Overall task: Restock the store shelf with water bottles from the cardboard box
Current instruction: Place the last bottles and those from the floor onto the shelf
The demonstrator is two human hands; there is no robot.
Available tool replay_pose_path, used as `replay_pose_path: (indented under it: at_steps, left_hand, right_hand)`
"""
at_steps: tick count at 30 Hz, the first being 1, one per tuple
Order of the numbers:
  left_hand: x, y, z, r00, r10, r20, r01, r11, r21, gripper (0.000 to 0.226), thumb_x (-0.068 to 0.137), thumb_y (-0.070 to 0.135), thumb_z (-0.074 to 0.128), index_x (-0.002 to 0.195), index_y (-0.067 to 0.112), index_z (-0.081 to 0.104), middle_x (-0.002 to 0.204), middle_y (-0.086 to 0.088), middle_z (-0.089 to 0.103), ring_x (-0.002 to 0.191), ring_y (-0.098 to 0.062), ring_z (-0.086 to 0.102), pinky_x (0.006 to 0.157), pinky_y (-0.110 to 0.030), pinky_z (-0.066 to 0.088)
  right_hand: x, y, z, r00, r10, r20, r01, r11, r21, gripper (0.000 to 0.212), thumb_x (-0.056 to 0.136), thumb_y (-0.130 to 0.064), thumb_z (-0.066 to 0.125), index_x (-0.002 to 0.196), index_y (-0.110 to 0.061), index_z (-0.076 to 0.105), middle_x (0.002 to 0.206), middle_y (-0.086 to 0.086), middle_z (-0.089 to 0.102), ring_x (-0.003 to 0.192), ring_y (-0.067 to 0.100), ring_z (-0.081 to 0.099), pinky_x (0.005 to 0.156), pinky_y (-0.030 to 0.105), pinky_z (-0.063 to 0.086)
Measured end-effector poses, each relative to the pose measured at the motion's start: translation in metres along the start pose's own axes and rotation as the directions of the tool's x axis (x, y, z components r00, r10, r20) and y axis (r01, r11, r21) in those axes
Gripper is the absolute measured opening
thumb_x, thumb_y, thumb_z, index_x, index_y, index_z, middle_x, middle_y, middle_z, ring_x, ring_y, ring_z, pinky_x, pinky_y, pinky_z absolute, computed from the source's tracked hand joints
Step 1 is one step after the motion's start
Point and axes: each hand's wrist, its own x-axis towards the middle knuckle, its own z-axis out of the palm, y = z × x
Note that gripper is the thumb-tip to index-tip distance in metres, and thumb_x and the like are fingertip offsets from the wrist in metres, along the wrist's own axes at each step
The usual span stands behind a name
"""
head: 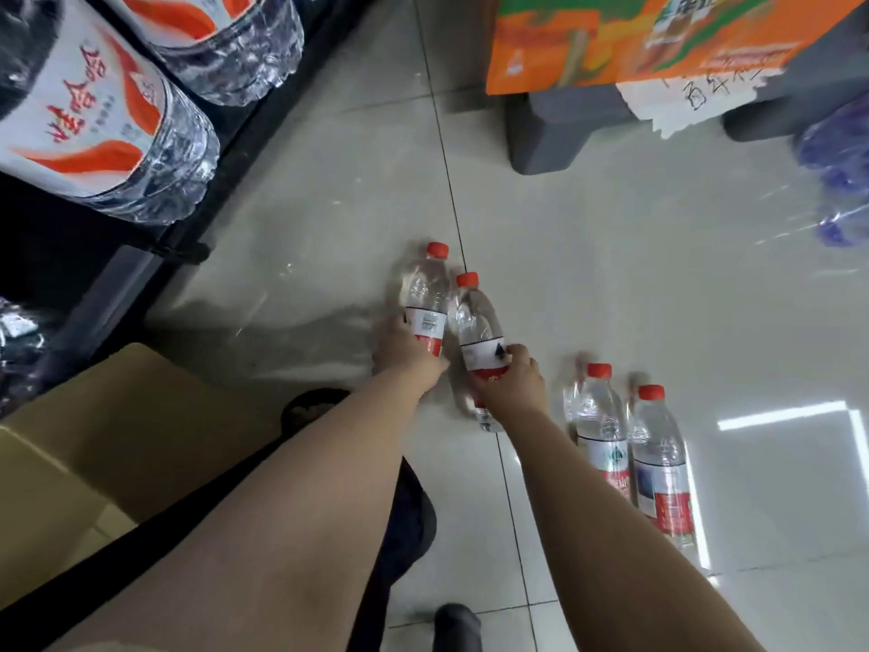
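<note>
Pale glossy tiled floor [611, 275]. At upper left, a dark store shelf [108, 284] carries large clear water jugs with white-and-orange labels [94, 120]. A brown cardboard box [94, 440] sits at lower left. Two clear red-capped standing bottles [604, 430] rest on the floor at right. The left grip [414, 355] clasps a clear red-capped water bottle [425, 298]. The right grip [510, 383] clasps a second, tilted water bottle [475, 322] just beside it, low over the floor.

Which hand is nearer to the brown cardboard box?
Left. The left hand grips a clear red-capped plastic bottle right of the brown cardboard box; the right hand grips another bottle farther right.
</note>
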Motion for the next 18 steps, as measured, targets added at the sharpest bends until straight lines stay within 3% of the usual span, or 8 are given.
replay_pose_path:
  at_steps: [3, 6, 9, 13, 16, 18]
  left_hand:
    - [0.012, -0.015, 0.005, 0.998, -0.027, 0.063, 0.033, 0.994, -0.1, 0.07, 0.058, 0.032, 0.091, 0.112, 0.02, 0.048, 0.104, -0.001, 0.063, 0.081, -0.019, 0.063, 0.068, -0.03, 0.055]
    - [0.023, -0.018, 0.004, 0.99, -0.013, 0.141, 0.033, 0.99, -0.138, 0.06, 0.065, 0.027, 0.089, 0.109, 0.017, 0.05, 0.093, 0.002, 0.06, 0.06, -0.006, 0.055, 0.046, -0.017, 0.037]
    - [0.029, -0.018, 0.002, 0.984, -0.002, 0.18, 0.032, 0.986, -0.163, 0.058, 0.062, 0.027, 0.088, 0.108, 0.018, 0.054, 0.096, 0.0, 0.064, 0.072, -0.013, 0.061, 0.056, -0.024, 0.047]
    - [0.024, -0.016, -0.007, 0.923, -0.065, 0.38, 0.221, 0.897, -0.382, 0.066, 0.051, 0.029, 0.083, 0.111, 0.013, 0.062, 0.094, -0.01, 0.071, 0.082, -0.027, 0.07, 0.079, -0.041, 0.058]
    - [0.006, -0.004, -0.024, 0.869, 0.006, 0.494, 0.285, 0.811, -0.511, 0.031, 0.077, 0.012, 0.07, 0.107, 0.009, 0.06, 0.086, -0.014, 0.07, 0.067, -0.026, 0.069, 0.067, -0.036, 0.059]
    - [-0.01, 0.008, -0.038, 0.86, 0.067, 0.507, 0.269, 0.784, -0.559, 0.027, 0.083, 0.007, 0.062, 0.109, 0.009, 0.06, 0.081, -0.014, 0.068, 0.058, -0.023, 0.068, 0.055, -0.032, 0.057]
  right_hand:
    - [0.003, 0.007, 0.018, 0.998, 0.051, -0.044, -0.053, 0.998, -0.032, 0.074, 0.069, -0.042, 0.077, 0.127, -0.008, 0.045, 0.121, 0.013, 0.053, 0.113, 0.034, 0.052, 0.093, 0.039, 0.043]
    - [0.005, 0.004, 0.031, 0.992, 0.065, -0.104, -0.065, 0.998, 0.006, 0.07, 0.067, -0.036, 0.079, 0.121, -0.006, 0.046, 0.118, 0.014, 0.054, 0.11, 0.034, 0.052, 0.093, 0.041, 0.043]
    - [0.008, -0.002, 0.035, 0.988, 0.126, -0.086, -0.105, 0.971, 0.215, 0.067, 0.058, -0.039, 0.079, 0.113, -0.012, 0.053, 0.107, 0.009, 0.061, 0.098, 0.029, 0.061, 0.086, 0.043, 0.051]
    - [0.005, -0.009, 0.022, 0.99, 0.138, 0.029, -0.133, 0.841, 0.525, 0.047, 0.056, -0.03, 0.08, 0.097, -0.017, 0.062, 0.086, 0.004, 0.071, 0.077, 0.023, 0.07, 0.075, 0.042, 0.06]
    - [-0.002, -0.018, -0.002, 0.996, 0.03, 0.08, -0.074, 0.762, 0.643, 0.039, 0.064, -0.015, 0.081, 0.099, -0.016, 0.064, 0.087, 0.008, 0.072, 0.078, 0.025, 0.071, 0.074, 0.039, 0.06]
    - [-0.012, -0.028, -0.026, 0.99, -0.091, 0.11, -0.012, 0.716, 0.698, 0.039, 0.069, -0.012, 0.081, 0.104, -0.012, 0.066, 0.092, 0.011, 0.074, 0.081, 0.026, 0.072, 0.074, 0.037, 0.06]
